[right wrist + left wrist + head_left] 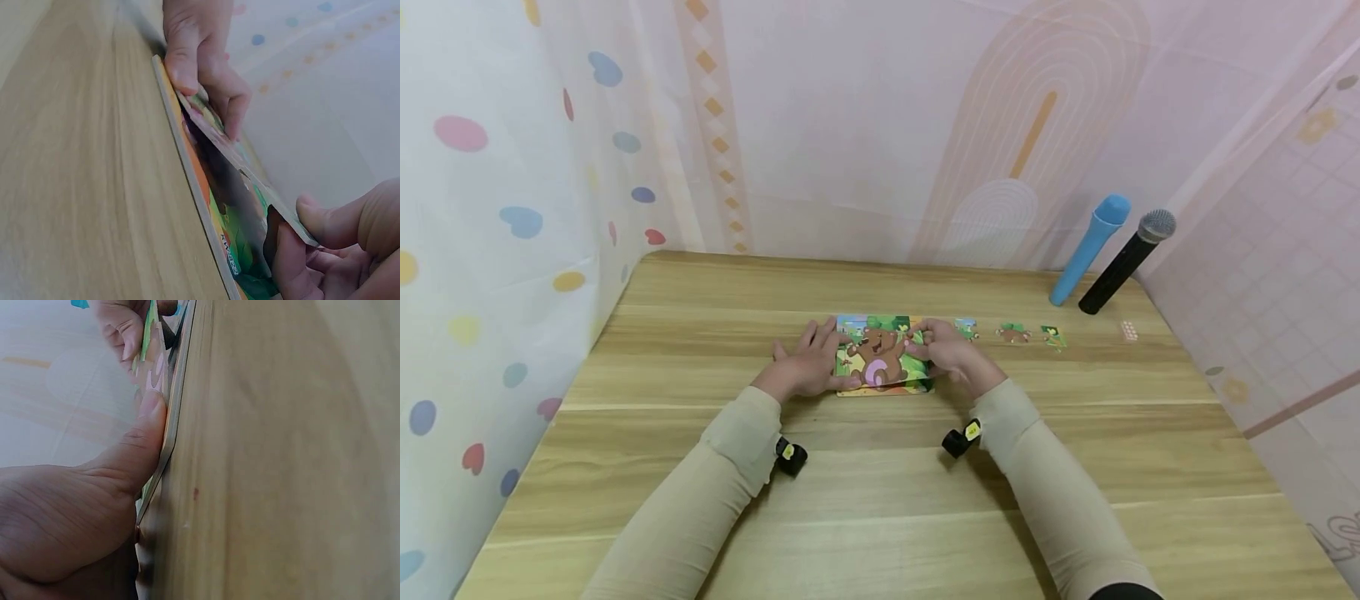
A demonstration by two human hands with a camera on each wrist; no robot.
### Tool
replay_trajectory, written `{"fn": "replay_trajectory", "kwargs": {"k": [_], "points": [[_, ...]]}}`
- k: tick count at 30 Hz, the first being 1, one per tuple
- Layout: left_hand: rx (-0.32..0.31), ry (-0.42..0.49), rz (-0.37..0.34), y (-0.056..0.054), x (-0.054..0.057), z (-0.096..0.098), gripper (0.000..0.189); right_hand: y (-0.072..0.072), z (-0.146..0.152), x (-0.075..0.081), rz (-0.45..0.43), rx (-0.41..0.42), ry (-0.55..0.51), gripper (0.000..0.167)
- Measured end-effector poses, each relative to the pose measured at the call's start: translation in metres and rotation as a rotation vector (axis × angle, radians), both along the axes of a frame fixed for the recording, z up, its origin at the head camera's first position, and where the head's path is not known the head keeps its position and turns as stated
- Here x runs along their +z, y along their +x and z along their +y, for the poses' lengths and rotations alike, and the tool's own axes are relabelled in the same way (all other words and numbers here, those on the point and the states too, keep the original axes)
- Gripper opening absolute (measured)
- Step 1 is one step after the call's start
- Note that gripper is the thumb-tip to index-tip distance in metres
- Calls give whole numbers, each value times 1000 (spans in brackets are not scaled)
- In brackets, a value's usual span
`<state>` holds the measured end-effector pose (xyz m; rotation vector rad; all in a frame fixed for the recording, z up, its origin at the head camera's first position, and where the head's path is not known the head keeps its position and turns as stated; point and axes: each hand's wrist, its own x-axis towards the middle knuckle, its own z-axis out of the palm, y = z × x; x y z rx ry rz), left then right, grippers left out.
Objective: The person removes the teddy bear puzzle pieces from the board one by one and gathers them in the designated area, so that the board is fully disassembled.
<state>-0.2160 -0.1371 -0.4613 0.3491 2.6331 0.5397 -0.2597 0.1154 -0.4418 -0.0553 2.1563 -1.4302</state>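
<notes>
The right hand (949,348) pinches the bear puzzle (882,357), tilted above a board (883,392); the left hand (808,364) presses it, fingers spread.

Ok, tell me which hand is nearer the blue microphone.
Right. The right hand, at the right edge of the bear puzzle, is left of the blue microphone; the left hand is farther left, at the opposite edge.

Looked forward and down from the head, well back from the bear puzzle (880,354). Looked low, close and turned sideways along its near edge from each wrist, rightward from its left end, leftward from its right. Shared it, left hand (808,364) and right hand (951,346) between both wrist views.
</notes>
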Motion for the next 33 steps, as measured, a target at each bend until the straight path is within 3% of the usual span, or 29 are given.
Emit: {"fn": "replay_trajectory", "kwargs": {"k": [8, 16, 20, 28, 33], "points": [[1, -7, 0, -3, -1, -1, 85, -4, 2, 0, -47, -1, -53, 33], [5, 5, 14, -1, 4, 0, 86, -1, -4, 3, 80, 28, 114, 28], [10, 0, 6, -2, 3, 1, 85, 1, -8, 4, 104, 19, 162, 28], [9, 16, 0, 2, 4, 1, 87, -1, -3, -2, 102, 38, 158, 31], [9, 14, 0, 2, 4, 1, 84, -1, -2, -2, 63, 29, 88, 33]]}}
